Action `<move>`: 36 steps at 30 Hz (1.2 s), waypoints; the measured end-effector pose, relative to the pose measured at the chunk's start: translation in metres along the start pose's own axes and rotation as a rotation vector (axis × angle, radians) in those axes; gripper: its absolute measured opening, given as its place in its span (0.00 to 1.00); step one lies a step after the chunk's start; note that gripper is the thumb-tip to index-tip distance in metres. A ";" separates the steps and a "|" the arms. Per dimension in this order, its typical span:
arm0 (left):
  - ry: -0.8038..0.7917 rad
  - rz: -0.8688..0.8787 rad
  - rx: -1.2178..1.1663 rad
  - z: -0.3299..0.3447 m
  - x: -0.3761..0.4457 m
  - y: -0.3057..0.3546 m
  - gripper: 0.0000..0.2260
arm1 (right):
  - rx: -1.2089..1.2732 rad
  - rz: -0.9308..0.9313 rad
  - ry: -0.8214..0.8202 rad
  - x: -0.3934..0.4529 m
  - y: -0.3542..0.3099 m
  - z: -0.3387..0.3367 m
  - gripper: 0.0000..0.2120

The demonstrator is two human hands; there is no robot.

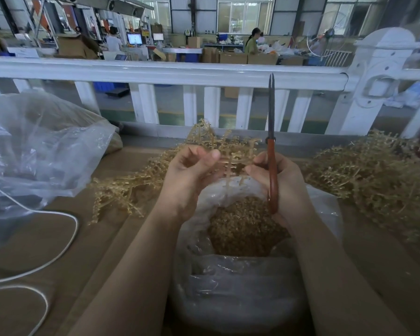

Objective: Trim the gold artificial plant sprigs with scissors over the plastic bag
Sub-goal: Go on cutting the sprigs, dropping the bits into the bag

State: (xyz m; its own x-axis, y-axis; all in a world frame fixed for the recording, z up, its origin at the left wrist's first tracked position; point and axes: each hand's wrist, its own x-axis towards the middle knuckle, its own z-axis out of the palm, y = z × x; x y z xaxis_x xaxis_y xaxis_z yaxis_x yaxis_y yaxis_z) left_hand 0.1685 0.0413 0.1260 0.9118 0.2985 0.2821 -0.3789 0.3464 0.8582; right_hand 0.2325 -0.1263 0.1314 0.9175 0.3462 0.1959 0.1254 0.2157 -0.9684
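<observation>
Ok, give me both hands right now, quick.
Left hand: fingers curled, pinching a gold sprig over the plastic bag.
Right hand: gripping the scissors, blades together, pointing up.

Cardboard-covered table [87,238]: sprigs [374,180], bags [240,287], cord [58,253].
</observation>
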 end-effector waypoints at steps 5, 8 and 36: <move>0.066 -0.117 -0.157 -0.014 0.003 0.008 0.10 | 0.021 -0.001 -0.047 0.000 -0.001 -0.005 0.10; -0.005 -0.229 -0.028 -0.012 0.001 0.007 0.22 | -0.059 -0.011 -0.064 0.001 0.001 -0.004 0.09; 0.039 -0.211 0.321 0.004 -0.001 -0.001 0.09 | -0.086 -0.042 -0.040 0.002 0.004 0.001 0.09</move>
State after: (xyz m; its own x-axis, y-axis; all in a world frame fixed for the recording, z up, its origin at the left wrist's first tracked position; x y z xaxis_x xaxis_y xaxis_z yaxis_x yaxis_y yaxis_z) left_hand 0.1683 0.0370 0.1270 0.9554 0.2861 0.0735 -0.1089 0.1100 0.9879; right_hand 0.2345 -0.1240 0.1277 0.8950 0.3755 0.2408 0.1966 0.1524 -0.9686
